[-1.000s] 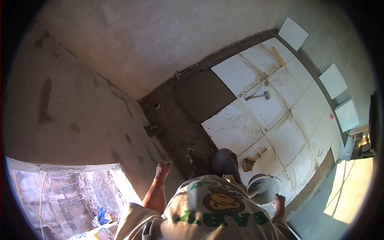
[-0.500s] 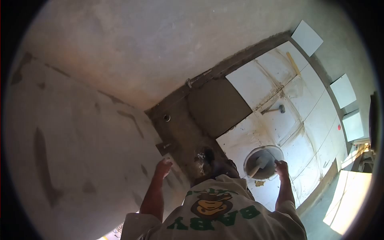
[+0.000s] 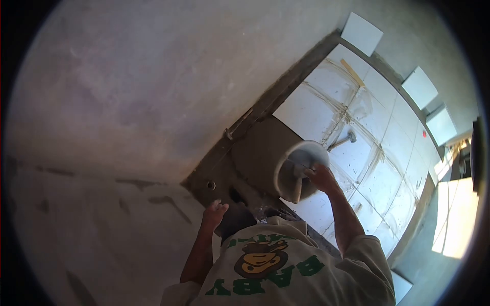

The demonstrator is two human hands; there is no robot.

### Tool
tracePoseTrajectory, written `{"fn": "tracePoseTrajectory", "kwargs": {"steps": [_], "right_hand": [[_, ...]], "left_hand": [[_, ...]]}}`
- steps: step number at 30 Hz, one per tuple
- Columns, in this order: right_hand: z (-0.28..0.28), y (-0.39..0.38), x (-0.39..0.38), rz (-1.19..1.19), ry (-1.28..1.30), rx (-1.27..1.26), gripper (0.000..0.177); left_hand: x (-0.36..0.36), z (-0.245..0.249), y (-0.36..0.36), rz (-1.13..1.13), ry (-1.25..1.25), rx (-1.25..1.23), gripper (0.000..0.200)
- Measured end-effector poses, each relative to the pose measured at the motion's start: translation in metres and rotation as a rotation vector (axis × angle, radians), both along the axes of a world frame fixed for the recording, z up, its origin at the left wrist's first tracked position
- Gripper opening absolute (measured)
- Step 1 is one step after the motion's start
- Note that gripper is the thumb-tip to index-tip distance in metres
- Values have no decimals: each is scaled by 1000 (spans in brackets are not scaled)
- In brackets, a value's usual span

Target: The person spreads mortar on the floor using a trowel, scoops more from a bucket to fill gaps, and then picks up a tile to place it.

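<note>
My right hand (image 3: 320, 177) is closed on the thin wire handle of a pale bucket (image 3: 282, 171), which hangs tilted over the edge between the smoothed mortar bed (image 3: 250, 150) and the white floor tiles (image 3: 311, 211). Inside the bucket stands a tool with a wooden handle (image 3: 297, 189); its lower end is hard to make out. My left hand (image 3: 214, 213) hovers low on the left with loosely bent fingers and nothing in it. Near that hand a short pipe end (image 3: 211, 185) pokes out of the bare floor.
On the laid tiles lie a mallet (image 3: 351, 136), a yellowish wood strip (image 3: 352, 73) and a small red object (image 3: 424, 134). Loose white tiles (image 3: 420, 87) lean along the far right wall. A plastered wall (image 3: 153, 86) bounds the left side.
My right hand has lifted the bucket off the tiles and swung it left and forward, toward the mortar bed. The view has turned slightly; my left hand stays empty.
</note>
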State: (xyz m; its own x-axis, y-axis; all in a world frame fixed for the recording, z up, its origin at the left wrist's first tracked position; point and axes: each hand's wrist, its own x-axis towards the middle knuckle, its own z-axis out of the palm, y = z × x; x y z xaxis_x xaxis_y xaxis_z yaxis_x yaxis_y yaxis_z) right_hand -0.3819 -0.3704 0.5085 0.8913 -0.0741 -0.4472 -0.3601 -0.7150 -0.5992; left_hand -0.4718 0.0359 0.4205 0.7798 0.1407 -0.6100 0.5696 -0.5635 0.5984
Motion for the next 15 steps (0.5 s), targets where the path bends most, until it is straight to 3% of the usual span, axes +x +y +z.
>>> {"fn": "tracePoseTrajectory", "kwargs": {"steps": [8,11,15], "right_hand": [[63,122,98,-43,-127,-36,37],[82,172,122,-64,-82,-31,34],[106,215,147,-120,-66,47,29]], "left_hand": [[198,-11,-20,-361,-145,-308,97],[245,-10,-1,-589,-178,-320,99],[293,25,19,-620,-200,-246,98]]}}
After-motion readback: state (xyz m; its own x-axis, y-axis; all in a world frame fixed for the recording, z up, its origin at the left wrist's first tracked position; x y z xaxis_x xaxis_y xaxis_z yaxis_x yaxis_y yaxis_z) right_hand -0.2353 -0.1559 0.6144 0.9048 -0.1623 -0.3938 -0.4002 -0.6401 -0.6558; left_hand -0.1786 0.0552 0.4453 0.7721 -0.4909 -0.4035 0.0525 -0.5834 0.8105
